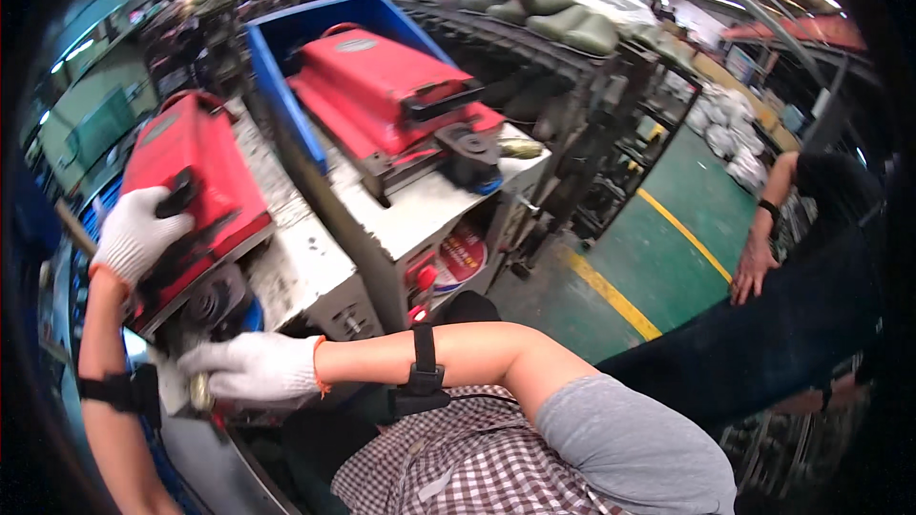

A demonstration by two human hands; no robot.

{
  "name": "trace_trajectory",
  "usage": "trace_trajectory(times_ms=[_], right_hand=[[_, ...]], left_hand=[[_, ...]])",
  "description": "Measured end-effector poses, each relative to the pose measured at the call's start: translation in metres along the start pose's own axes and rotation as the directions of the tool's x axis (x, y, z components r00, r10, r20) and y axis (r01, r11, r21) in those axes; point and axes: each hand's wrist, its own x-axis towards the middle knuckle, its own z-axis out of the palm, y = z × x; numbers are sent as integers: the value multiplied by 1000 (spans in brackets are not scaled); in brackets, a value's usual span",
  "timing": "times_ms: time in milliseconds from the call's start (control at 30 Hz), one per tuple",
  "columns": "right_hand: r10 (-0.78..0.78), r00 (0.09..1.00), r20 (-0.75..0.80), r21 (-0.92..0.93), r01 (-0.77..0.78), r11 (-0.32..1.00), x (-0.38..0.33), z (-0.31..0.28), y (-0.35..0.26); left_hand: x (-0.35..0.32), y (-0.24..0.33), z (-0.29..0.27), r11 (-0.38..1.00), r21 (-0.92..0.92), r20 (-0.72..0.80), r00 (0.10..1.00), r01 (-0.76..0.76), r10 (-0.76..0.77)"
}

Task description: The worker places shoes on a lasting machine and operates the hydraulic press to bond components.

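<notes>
My left hand point(143, 234), in a white knit glove with an orange cuff, is closed around the black handle point(177, 195) on the front of a red machine cover point(191, 167). Lower down, my right hand point(253, 365), gloved the same way, reaches across to the left. Its fingers and thumb close about a small brass-coloured knob-like piece point(200, 391), blurred and partly covered by the glove. Just above that hand sits a dark round fitting point(218, 298) with a blue base, at the front of the machine.
A second red machine point(382, 86) stands to the right, a blue bin point(272, 67) around its back. Dark green shoe-like forms point(544, 10) line a rack behind. On the right, another person's hand point(754, 267) rests on dark cloth. Yellow lines point(611, 296) mark the green floor.
</notes>
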Motion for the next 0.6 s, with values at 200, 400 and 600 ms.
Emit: trace_trajectory(times_ms=[200, 400, 600], right_hand=[[-143, 989, -37, 86, 146, 986, -2, -56, -4], [-179, 974, -142, -380, 114, 918, 54, -136, 27], [145, 965, -218, -708, -259, 657, 159, -169, 80]], left_hand=[[35, -17, -53, 995, -34, -332, 940, -98, 81], [35, -28, -84, 840, 541, -624, 647, -46, 437], [-1, -33, -64, 848, 527, -693, 554, -46, 461]])
